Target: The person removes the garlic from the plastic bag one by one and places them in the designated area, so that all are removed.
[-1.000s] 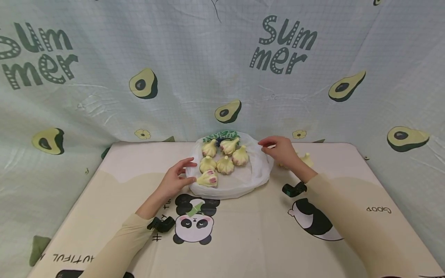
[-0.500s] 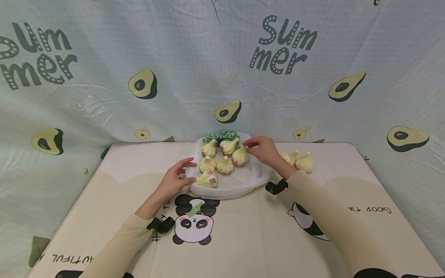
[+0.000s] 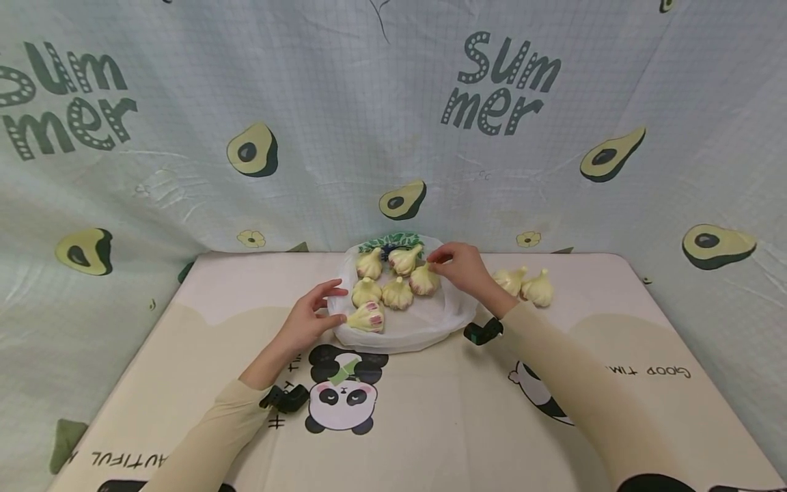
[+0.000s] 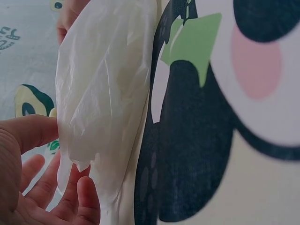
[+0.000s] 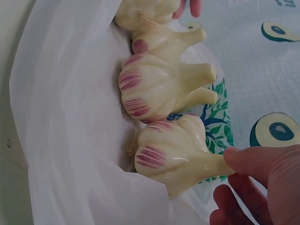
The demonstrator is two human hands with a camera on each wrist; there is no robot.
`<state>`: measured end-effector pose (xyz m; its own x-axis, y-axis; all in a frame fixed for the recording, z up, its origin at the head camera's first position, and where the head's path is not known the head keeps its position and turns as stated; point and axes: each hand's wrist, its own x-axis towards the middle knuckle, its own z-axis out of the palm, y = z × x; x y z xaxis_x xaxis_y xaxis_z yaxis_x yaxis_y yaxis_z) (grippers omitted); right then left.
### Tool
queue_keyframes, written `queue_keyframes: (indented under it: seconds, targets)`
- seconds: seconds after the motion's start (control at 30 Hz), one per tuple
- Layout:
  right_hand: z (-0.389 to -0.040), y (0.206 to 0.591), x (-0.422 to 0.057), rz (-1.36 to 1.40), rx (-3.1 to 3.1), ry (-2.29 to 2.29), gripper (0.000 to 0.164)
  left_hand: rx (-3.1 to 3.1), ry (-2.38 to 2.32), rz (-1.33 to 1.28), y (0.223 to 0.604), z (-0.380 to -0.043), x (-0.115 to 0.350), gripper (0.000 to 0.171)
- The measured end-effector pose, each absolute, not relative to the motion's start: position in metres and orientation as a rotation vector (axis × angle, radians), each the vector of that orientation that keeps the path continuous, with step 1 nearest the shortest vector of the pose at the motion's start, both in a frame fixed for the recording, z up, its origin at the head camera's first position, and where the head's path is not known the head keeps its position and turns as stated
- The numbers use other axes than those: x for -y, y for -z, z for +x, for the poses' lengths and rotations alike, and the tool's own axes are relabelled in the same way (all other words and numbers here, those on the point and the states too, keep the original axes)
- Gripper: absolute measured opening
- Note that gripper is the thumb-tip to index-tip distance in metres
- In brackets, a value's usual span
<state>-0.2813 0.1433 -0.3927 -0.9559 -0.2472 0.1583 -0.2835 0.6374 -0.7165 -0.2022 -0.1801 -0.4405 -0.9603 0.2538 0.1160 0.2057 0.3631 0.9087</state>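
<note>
A white plastic bag (image 3: 424, 339) with its mouth spread wide lies at the far middle of the table, several garlic bulbs (image 3: 397, 294) with purple streaks inside it. My right hand (image 3: 462, 268) pinches the stem of the rightmost garlic bulb (image 5: 161, 157) between thumb and fingers, as the right wrist view shows up close. That bulb is still down among the others. On the left side, my left hand (image 3: 305, 318) holds the bag's edge, its thumb and fingers curved around the thin plastic (image 4: 105, 93). A garlic bulb (image 3: 367, 317) lies on its side close to the left thumb.
Two more garlic bulbs (image 3: 537, 288) sit on the table right of the bag, beyond the right wrist. The table (image 3: 455, 424) has a printed cover with a panda (image 3: 343, 395). Behind it hangs a curtain (image 3: 332, 102) with avocado prints.
My right hand has moved left from the bag's right rim to the rightmost garlic bulb and taken its stem. The two bulbs outside the bag have come into fuller view. The left hand has stayed put.
</note>
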Motion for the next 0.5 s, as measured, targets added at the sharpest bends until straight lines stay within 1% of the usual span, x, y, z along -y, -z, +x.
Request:
queue_keyframes:
  seconds: [0.3, 0.5]
  targets:
    - [-0.2799, 0.3913, -0.1437, 0.461, 2.825, -1.249, 0.015, -2.549, -1.704, 0.422, 0.4415, -0.2025, 0.1807, 0.068]
    - [-0.2803, 0.3922, -0.148, 0.486, 2.826, -1.29, 0.022, -2.566, -1.68, 0.404, 0.4412, -0.202, 0.1809, 0.068]
